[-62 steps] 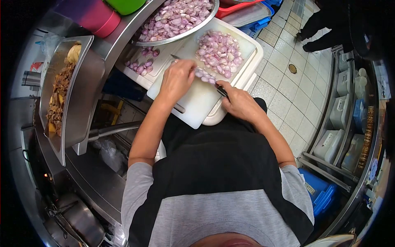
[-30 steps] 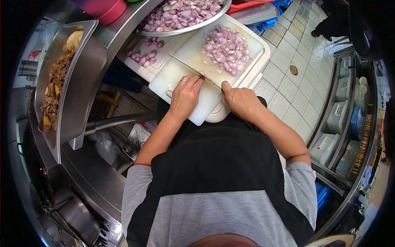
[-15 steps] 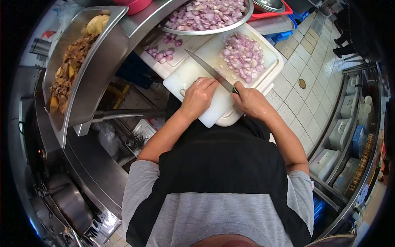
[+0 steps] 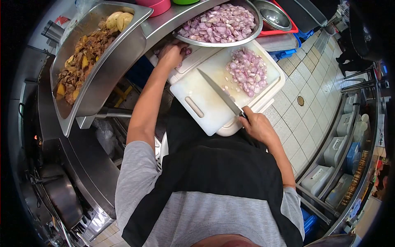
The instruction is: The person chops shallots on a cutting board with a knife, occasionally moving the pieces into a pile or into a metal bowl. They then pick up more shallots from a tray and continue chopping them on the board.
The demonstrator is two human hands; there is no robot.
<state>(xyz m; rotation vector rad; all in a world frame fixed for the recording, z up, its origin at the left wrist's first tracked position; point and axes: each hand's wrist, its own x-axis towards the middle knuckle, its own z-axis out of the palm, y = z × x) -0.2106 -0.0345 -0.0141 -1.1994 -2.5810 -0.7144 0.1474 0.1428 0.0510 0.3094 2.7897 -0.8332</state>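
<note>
My right hand point(image 4: 258, 126) is wrapped round the black handle of a long kitchen knife point(image 4: 219, 91), whose blade lies slantwise over the white cutting board point(image 4: 187, 88). On the far part of the board is a heap of cut shallots point(image 4: 248, 72). My left hand point(image 4: 170, 55) is off the board at the far left, its fingers curled on a few small peeled shallots point(image 4: 188, 51) on the white lid beneath; the hand partly hides them. A few loose pieces lie beside the blade.
A large metal bowl of sliced shallots point(image 4: 220, 22) stands beyond the board. To the left, a deep steel pan point(image 4: 111, 61) holds cooked food. A pink container point(image 4: 158, 6) and a red tray point(image 4: 293, 28) are at the back. Shelves with grey-lidded containers point(image 4: 319, 180) stand right.
My left hand has left the board and reached to the far-left shallots, uncovering the board's handle slot. My right hand and the knife have shifted slightly towards me as the view moved.
</note>
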